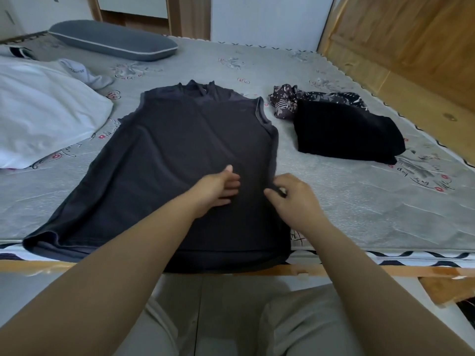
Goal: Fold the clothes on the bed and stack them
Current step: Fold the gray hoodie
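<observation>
Fabric of the dark sleeveless top, spread flat on the bed, is pressed under the left hand, fingers straight, seemingly as an anchor. Just right of it, the top's side edge is pinched by the right hand, likely for folding inward; beyond that hand, a black folded garment is seen.

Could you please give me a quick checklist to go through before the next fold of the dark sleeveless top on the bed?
1. Dark grey sleeveless top lies spread flat on the grey patterned mattress: ok.
2. Left hand rests flat on the top to steady it: ok.
3. Right hand pinches the top's right side edge: ok.
4. Hem fully on the mattress: not ok, it hangs over the near edge.
5. Folded black garment to the right lies apart from the top: ok.
6. White pillow clear of the top's left side: ok.
</observation>
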